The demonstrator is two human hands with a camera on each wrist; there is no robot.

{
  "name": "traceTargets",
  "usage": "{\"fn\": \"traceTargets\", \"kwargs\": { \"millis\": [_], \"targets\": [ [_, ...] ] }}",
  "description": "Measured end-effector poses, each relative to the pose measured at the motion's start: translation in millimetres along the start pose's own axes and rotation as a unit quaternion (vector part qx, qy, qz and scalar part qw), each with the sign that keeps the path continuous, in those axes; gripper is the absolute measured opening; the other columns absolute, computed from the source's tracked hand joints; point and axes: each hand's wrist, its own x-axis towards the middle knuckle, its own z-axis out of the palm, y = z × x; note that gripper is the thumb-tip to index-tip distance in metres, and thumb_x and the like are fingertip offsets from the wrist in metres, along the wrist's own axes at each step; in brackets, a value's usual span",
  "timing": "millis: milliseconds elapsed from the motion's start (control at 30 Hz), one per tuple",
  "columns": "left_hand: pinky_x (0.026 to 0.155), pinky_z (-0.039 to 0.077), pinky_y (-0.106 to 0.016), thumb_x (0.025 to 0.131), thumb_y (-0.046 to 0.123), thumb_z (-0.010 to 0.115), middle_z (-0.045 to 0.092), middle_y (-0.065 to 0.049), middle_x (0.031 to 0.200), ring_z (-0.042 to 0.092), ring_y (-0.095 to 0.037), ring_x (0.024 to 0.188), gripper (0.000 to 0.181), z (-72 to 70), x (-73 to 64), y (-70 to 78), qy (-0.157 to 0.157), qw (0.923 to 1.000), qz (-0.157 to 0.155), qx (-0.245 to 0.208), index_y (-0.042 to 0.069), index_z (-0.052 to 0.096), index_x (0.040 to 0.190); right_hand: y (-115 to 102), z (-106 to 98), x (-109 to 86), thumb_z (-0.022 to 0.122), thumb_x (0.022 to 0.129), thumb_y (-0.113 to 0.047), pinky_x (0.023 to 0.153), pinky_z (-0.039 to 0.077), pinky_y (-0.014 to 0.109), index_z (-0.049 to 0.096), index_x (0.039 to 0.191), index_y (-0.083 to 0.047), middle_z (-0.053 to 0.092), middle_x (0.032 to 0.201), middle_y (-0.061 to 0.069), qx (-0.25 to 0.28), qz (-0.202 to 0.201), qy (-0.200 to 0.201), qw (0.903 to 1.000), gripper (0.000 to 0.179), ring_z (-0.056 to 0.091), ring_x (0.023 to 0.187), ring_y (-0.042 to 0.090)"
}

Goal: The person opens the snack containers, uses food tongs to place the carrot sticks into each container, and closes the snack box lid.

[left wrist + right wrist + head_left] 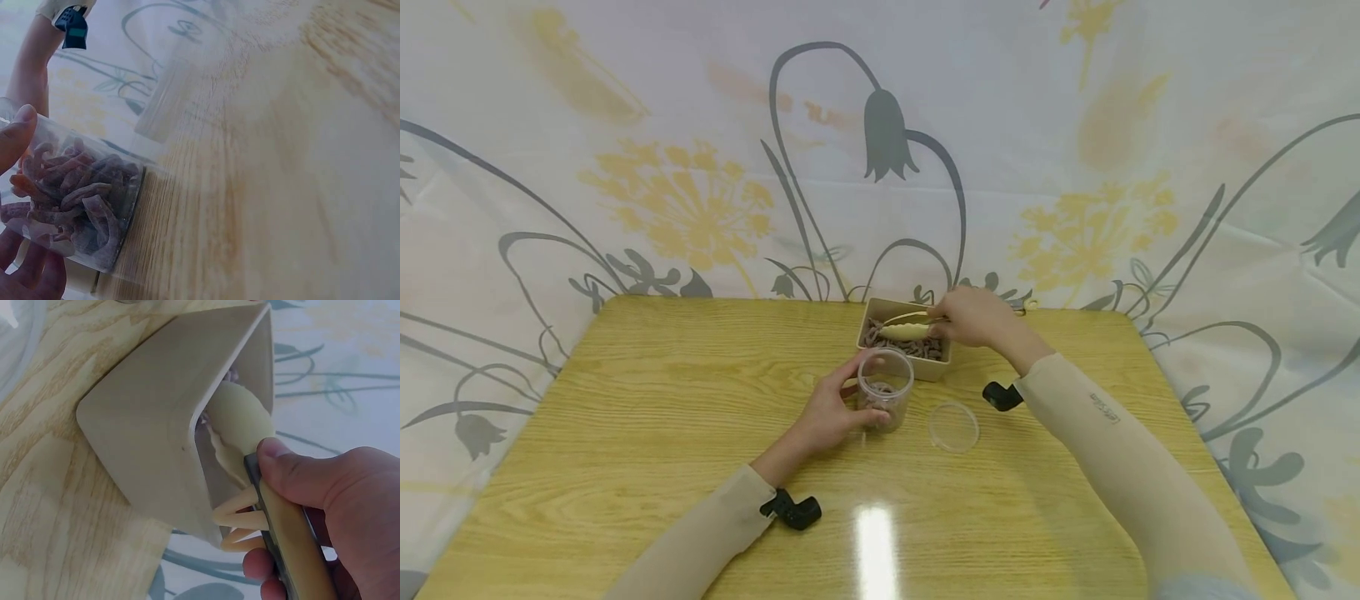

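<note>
My left hand grips a clear plastic jar, thumb on the near side, standing uncapped in front of a beige box. Brownish-purple dried strips lie inside the jar in the left wrist view. With thumb and curled fingers, my right hand holds pale yellow tongs, which have one scalloped paddle-like side and one pronged side. Their tips reach into the beige box, among more of the same strips. The paddle partly hides the box's contents in the right wrist view.
A round clear lid lies flat on the wooden table, right of the jar. Behind the table's far edge hangs a floral cloth. Near that edge, a small object shows just right of my right hand.
</note>
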Motion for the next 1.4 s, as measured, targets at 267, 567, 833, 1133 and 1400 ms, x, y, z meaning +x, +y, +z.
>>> {"fn": "traceTargets", "kwargs": {
  "millis": [267, 567, 833, 1133, 1400],
  "targets": [
    [0.106, 0.042, -0.056, 0.078, -0.003, 0.082, 0.05, -0.028, 0.14, 0.043, -0.042, 0.133, 0.084, -0.5, -1.7, -0.5, -0.001, 0.9999, -0.009, 0.004, 0.001, 0.04, 0.15, 10.3, -0.3, -12.4, 0.064, 0.099, -0.027, 0.047, 0.039, 0.028, 0.067, 0.13, -0.009, 0.073, 0.112, 0.009, 0.045, 0.021, 0.008, 0.9987, 0.036, 0.048, 0.051, 0.01],
    [0.106, 0.043, -0.053, 0.075, 0.001, 0.085, 0.052, -0.019, 0.142, 0.045, -0.035, 0.134, 0.09, 1.3, 1.1, -28.7, 0.007, 0.9999, -0.008, 0.007, 0.012, 0.04, 0.153, 14.7, -12.2, -27.6, 0.064, 0.099, -0.03, 0.042, 0.029, 0.026, 0.066, 0.132, -0.009, 0.057, 0.056, -0.003, 0.082, 0.041, 0.045, 0.9948, 0.039, 0.026, 0.041, 0.009],
    [0.106, 0.044, -0.048, 0.076, 0.008, 0.086, 0.053, -0.012, 0.142, 0.046, -0.029, 0.134, 0.09, 0.2, 2.0, -33.6, 0.004, 1.0, -0.001, 0.008, 0.02, 0.042, 0.153, 12.5, -26.7, -41.6, 0.066, 0.098, -0.026, 0.047, 0.034, 0.031, 0.066, 0.131, -0.007, 0.074, 0.085, 0.007, 0.13, 0.04, 0.082, 0.9873, 0.038, 0.029, 0.042, 0.011],
    [0.106, 0.044, -0.049, 0.075, 0.0, 0.085, 0.054, -0.017, 0.14, 0.047, -0.034, 0.133, 0.09, 1.8, 3.8, -39.1, 0.008, 0.9999, 0.003, 0.006, 0.013, 0.042, 0.152, 5.4, -37.2, -64.2, 0.067, 0.097, -0.022, 0.045, 0.03, 0.028, 0.064, 0.132, -0.003, 0.065, 0.067, -0.004, 0.156, -0.006, 0.12, 0.9805, 0.04, 0.024, 0.041, 0.007],
    [0.107, 0.043, -0.051, 0.074, -0.004, 0.084, 0.05, -0.02, 0.143, 0.044, -0.038, 0.134, 0.093, 1.8, 5.5, -37.8, 0.007, 0.9999, -0.012, 0.003, 0.006, 0.037, 0.154, -5.7, -34.0, -84.2, 0.07, 0.095, -0.018, 0.048, 0.037, 0.027, 0.066, 0.13, -0.003, 0.075, 0.099, 0.008, 0.183, -0.045, 0.14, 0.972, 0.039, 0.034, 0.043, 0.006]
  ]
}}
